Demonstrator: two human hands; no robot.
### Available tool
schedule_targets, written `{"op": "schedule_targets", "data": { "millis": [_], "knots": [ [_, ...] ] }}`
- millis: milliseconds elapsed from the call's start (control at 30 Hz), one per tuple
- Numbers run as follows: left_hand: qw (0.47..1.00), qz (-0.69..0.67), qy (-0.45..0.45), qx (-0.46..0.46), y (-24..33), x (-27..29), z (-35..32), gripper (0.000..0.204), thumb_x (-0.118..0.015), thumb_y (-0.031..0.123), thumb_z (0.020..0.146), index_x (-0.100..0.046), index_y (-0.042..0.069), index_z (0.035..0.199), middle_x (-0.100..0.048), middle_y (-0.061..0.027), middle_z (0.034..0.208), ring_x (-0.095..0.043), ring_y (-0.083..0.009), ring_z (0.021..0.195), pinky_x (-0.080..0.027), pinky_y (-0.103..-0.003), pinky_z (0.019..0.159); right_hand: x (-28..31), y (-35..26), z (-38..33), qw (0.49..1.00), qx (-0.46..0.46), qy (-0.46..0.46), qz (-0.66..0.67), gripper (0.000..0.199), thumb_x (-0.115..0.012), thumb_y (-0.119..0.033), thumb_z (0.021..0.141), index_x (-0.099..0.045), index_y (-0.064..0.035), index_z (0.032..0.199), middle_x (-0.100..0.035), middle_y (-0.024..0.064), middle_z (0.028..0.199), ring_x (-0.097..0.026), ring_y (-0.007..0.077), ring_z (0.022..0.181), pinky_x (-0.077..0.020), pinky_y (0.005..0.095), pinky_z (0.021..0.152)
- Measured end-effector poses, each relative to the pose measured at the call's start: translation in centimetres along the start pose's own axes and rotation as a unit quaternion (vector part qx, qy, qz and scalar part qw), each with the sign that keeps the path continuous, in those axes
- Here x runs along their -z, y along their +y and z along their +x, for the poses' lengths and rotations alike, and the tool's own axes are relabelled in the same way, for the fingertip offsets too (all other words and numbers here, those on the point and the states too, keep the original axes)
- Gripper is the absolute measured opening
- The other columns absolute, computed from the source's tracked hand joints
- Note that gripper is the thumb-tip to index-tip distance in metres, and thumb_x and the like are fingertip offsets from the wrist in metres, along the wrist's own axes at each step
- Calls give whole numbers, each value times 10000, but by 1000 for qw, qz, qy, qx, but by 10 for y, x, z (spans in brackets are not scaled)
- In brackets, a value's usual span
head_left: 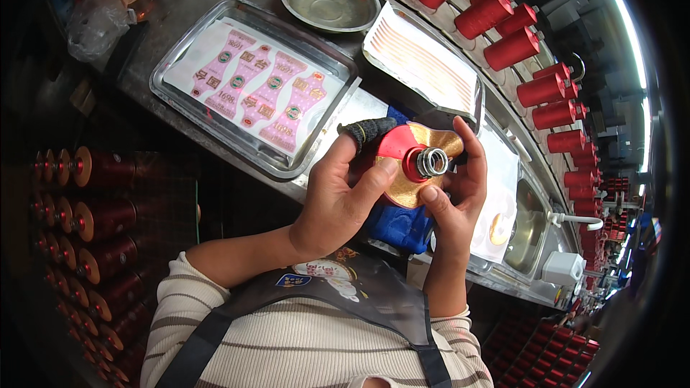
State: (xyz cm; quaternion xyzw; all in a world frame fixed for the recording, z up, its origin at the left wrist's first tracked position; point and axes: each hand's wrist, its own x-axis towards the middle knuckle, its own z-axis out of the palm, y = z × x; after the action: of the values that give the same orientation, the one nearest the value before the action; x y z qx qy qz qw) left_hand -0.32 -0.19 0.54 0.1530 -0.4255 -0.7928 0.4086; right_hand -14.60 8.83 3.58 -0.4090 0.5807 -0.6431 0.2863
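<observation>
Between both hands is a bottle (432, 162) with a bare threaded neck and a red collar, its mouth tilted up toward me. A curved red and gold label (404, 194) lies around its shoulder, with the far right part standing up in a wave. My left hand (343, 197) grips the bottle's left side, thumb on the label and a black cover on one finger. My right hand (462, 205) holds the right side, thumb below the neck and fingers raised behind the label. Beneath the bottle lies a blue cloth (402, 228). Most of the bottle's body is hidden.
A metal tray (162, 93) with pink printed label sheets is on the left of the counter. Behind stand a metal bowl (330, 1) and a tray with an orange-striped sheet (424, 54). Right are a sink (528, 226), faucet (575, 221) and racked red bottles (512, 49).
</observation>
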Motion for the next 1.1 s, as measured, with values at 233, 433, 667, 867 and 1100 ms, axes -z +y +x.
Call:
{"op": "schedule_targets", "data": {
  "millis": [233, 433, 667, 867, 1100],
  "knots": [
    [1000, 9, -29, 7, 0, 0, -1, 426, -658, 121, 985, -475, -26, 1340, -593, -87, 1231, -580, -115, 1127, -483, -289, 996, -1, -1, -1, 1000, -14, 1, 8, 879, -832, -169, 814, -347, 33, 1519, -576, 152, 1310, -696, 185, 1014, -602, 265, 794],
    [998, 6, -69, 9, -5, 8, -1, 540, -728, 90, 916, -447, -17, 1364, -572, -94, 1263, -577, -125, 1142, -483, -304, 1005, 2, -6, 2, 999, -21, -24, -1, 915, -839, -145, 790, -331, 33, 1530, -574, 151, 1317, -694, 187, 1024, -595, 267, 811],
    [994, -4, -97, 52, 5, 14, 4, 595, -708, 92, 914, -416, -28, 1418, -560, -104, 1308, -560, -144, 1195, -464, -318, 1038, 2, -8, 2, 1000, -17, -14, 1, 872, -812, -101, 793, -354, 36, 1522, -600, 137, 1289, -692, 143, 941, -558, 216, 747],
    [991, -77, -91, 60, 3, 24, -1, 624, -635, 40, 893, -378, -29, 1457, -515, -125, 1388, -515, -188, 1300, -407, -354, 1118, 7, -8, -3, 996, -29, 77, -41, 716, -756, -44, 833, -437, 41, 1468, -645, 110, 1200, -605, 31, 721, -455, 154, 621],
    [988, -45, -98, 106, 15, 30, 3, 708, -609, -8, 838, -329, -8, 1488, -421, -181, 1516, -411, -267, 1429, -328, -427, 1199, -5, -12, 1, 990, 4, 133, -35, 546, -746, -53, 855, -523, 37, 1345, -673, 68, 1003, -536, 14, 629, -379, 143, 534]
  ]
}}
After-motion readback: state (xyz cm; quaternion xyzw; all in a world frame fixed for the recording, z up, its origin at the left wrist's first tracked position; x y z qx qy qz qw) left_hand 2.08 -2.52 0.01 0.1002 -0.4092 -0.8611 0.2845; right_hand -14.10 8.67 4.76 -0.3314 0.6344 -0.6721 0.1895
